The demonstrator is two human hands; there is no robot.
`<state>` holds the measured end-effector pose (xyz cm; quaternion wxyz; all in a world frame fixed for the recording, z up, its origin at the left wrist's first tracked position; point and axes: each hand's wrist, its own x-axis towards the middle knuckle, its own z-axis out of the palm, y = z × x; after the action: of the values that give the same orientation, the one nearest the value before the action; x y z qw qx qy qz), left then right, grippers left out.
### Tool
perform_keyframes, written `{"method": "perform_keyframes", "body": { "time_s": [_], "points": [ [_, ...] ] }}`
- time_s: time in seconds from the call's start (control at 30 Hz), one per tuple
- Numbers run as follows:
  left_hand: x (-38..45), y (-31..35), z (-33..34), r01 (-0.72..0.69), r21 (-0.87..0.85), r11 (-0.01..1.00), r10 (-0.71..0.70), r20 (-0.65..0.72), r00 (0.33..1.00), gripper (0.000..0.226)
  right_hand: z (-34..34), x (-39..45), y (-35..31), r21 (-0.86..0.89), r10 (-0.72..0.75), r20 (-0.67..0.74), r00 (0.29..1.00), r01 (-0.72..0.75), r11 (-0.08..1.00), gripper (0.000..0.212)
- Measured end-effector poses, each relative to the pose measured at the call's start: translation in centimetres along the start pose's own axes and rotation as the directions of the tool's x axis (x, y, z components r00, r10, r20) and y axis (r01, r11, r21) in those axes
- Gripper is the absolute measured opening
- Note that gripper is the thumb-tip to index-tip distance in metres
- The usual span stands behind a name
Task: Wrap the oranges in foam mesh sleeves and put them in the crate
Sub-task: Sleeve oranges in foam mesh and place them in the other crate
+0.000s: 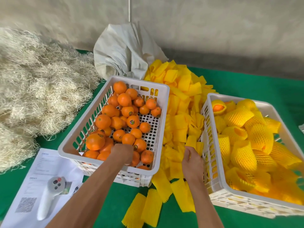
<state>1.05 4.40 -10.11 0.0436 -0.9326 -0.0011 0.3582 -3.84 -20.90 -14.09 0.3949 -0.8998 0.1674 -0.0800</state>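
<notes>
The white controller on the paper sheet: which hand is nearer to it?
Left. The left hand reaches into the crate of oranges, up and right of the white controller. The right hand is farther right, at the foam sleeves.

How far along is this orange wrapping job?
Done: the right crate already holds a good pile of wrapped oranges. In hand: the left hand reaches among the bare oranges in the left crate, while the right hand picks at the loose sleeves between the crates. Left: a few dozen bare oranges, so roughly midway.
</notes>
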Motion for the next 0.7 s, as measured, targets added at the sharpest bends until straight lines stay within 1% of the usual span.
{"method": "perform_keyframes", "body": {
  "time_s": [0.07,0.13,0.2,0.27,0.33,0.4,0.43,0.5,0.53,0.57,0.63,0.7],
  "points": [
    [-0.2,-0.1,-0.1,-0.017,-0.002,1.000,0.017,-0.034,0.999,0.040,-1.0,-0.1,-1.2,0.053,-0.039,-0.035,0.999,0.041,0.998,0.029],
    [-0.6,-0.1,-0.4,-0.028,-0.025,0.999,0.028,-0.023,0.999,0.046,-2.0,-0.2,-2.2,0.099,-0.040,-0.050,0.998,0.045,0.994,0.029],
    [-1.1,-0.4,-0.9,-0.041,-0.099,0.994,0.040,-0.011,0.999,0.049,-2.9,-0.1,-2.9,0.140,-0.044,-0.052,0.998,0.051,0.989,0.031],
    [-1.2,-1.0,-1.4,-0.097,-0.238,0.966,0.090,-0.041,0.995,0.044,-3.8,0.0,-3.6,0.206,-0.048,-0.012,0.999,0.050,0.977,0.031],
    [-1.4,-1.6,-2.4,-0.184,-0.435,0.881,0.153,-0.105,0.983,0.052,-4.4,0.1,-4.3,0.333,-0.027,0.038,0.999,0.013,0.943,0.030],
    [-2.1,-1.7,-3.9,-0.272,-0.579,0.769,0.190,-0.198,0.961,0.076,-4.7,0.0,-5.1,0.420,-0.017,0.035,0.999,0.001,0.908,0.028],
    [-2.4,-1.6,-4.7,-0.319,-0.619,0.718,0.201,-0.254,0.946,0.080,-4.8,-0.1,-5.7,0.452,-0.016,0.020,1.000,0.005,0.892,0.027],
    [-3.1,-1.1,-5.9,-0.415,-0.672,0.613,0.214,-0.364,0.906,0.076,-5.0,-0.2,-6.7,0.525,-0.009,-0.012,1.000,0.014,0.851,0.026],
    [-3.4,-0.8,-6.2,-0.459,-0.711,0.532,0.211,-0.413,0.886,0.075,-5.2,-0.2,-7.1,0.544,-0.017,-0.028,0.999,0.029,0.838,0.024],
    [-3.7,-0.3,-6.4,-0.489,-0.764,0.420,0.197,-0.449,0.871,0.075,-5.5,-0.3,-7.5,0.556,-0.030,-0.040,0.999,0.047,0.830,0.022],
    [-4.4,0.7,-6.5,-0.503,-0.848,0.164,0.178,-0.476,0.861,0.073,-6.0,-0.5,-8.3,0.569,-0.063,-0.063,0.996,0.088,0.818,0.023],
    [-4.9,2.0,-6.2,-0.481,-0.876,-0.039,0.182,-0.479,0.859,0.067,-6.3,-0.8,-8.9,0.575,-0.085,-0.103,0.991,0.129,0.808,0.026]
  ]
}}
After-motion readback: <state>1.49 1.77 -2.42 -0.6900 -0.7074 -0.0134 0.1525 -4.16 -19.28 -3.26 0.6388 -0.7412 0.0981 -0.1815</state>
